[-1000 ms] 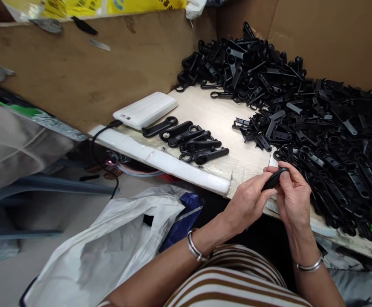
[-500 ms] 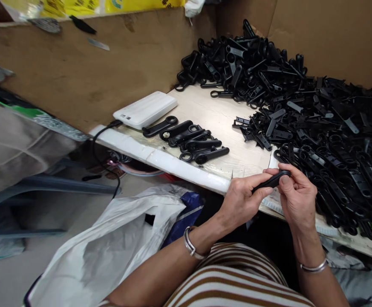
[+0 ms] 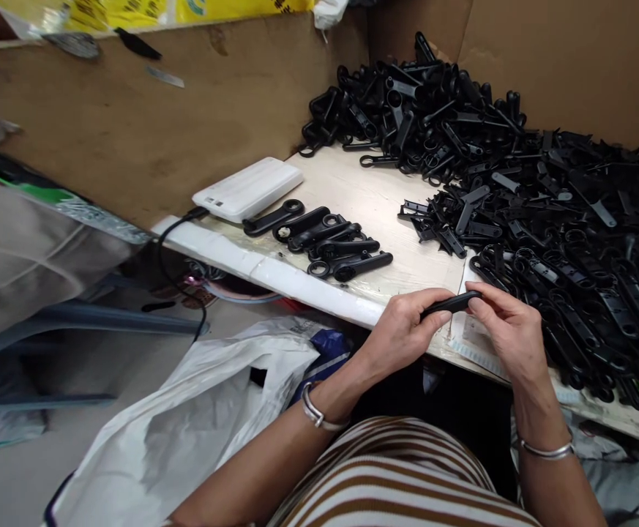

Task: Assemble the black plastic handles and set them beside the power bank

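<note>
Between my two hands, just over the table's front edge, is a long black plastic handle-like part (image 3: 449, 303). My left hand (image 3: 407, 329) is closed around its left end, thumb along the near side. At the other end, my right hand (image 3: 509, 322) pinches the tip between thumb and fingers. Ahead and to the left, several similar black parts with ring-shaped ends (image 3: 335, 241) lie in a loose row on the table (image 3: 371, 176). Close to my right hand is a heap of flat black ring-ended pieces (image 3: 577, 293).
A white power bank (image 3: 249, 189) with a black cable (image 3: 161, 252) lies at the table's left edge. A large pile of black parts (image 3: 407, 110) fills the back, against cardboard walls (image 3: 561, 66). Below on the left hangs an open white bag (image 3: 187, 417).
Both hands have shifted slightly left with the black part. My right-hand fingers have drawn back toward its tip, so more of the part shows.
</note>
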`<act>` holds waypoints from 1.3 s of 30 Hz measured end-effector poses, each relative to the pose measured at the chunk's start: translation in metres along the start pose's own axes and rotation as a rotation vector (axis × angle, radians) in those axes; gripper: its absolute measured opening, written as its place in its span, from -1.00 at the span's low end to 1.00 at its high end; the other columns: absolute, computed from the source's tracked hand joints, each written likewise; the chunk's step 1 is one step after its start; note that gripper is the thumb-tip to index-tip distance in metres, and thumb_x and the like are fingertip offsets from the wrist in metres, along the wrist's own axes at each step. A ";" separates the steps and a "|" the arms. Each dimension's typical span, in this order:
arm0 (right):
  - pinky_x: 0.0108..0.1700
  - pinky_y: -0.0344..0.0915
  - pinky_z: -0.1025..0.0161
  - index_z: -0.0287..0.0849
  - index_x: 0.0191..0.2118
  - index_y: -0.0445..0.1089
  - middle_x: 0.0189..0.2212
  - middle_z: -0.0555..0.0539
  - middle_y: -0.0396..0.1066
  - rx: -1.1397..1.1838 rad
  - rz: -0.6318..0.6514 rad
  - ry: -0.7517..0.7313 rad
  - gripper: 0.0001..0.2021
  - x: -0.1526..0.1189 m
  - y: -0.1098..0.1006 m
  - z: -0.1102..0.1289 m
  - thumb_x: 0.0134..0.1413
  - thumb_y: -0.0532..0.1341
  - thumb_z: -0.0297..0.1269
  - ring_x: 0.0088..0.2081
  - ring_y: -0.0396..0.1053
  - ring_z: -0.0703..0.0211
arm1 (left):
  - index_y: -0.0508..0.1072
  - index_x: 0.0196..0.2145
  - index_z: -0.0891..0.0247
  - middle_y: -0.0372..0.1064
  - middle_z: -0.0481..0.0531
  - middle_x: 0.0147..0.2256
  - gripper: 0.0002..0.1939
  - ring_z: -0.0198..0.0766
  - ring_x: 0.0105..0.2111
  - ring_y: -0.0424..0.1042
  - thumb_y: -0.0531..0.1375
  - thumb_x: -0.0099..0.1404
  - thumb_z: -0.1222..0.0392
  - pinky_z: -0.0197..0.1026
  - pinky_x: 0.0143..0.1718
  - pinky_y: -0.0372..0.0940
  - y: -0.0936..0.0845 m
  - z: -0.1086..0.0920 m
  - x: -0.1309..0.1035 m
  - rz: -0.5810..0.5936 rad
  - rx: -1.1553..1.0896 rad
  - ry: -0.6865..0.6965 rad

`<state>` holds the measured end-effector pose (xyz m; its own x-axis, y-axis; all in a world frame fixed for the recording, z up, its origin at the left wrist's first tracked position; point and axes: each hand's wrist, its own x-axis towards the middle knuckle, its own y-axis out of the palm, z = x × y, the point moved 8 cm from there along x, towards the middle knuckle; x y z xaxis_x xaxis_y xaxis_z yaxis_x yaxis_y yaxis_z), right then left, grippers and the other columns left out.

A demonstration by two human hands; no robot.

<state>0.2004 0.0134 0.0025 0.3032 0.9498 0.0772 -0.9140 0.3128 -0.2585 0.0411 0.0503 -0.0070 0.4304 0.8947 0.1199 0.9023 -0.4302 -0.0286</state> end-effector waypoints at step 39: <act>-0.19 0.42 0.19 -0.14 -0.24 0.37 -0.27 -0.07 0.51 -0.018 0.004 0.042 -0.73 0.000 0.003 -0.024 -0.03 0.36 -0.14 -0.25 0.48 0.11 | 0.42 -0.12 0.32 0.41 0.20 0.04 -0.78 -0.16 -0.04 0.46 0.04 0.34 0.33 -0.18 -0.03 0.34 0.051 0.005 0.010 0.387 0.177 0.171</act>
<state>0.2043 0.0142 -0.0210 0.3110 0.9497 0.0362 -0.9104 0.3086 -0.2756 0.0920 0.0381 -0.0124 0.7396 0.6330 0.2287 0.6729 -0.6883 -0.2710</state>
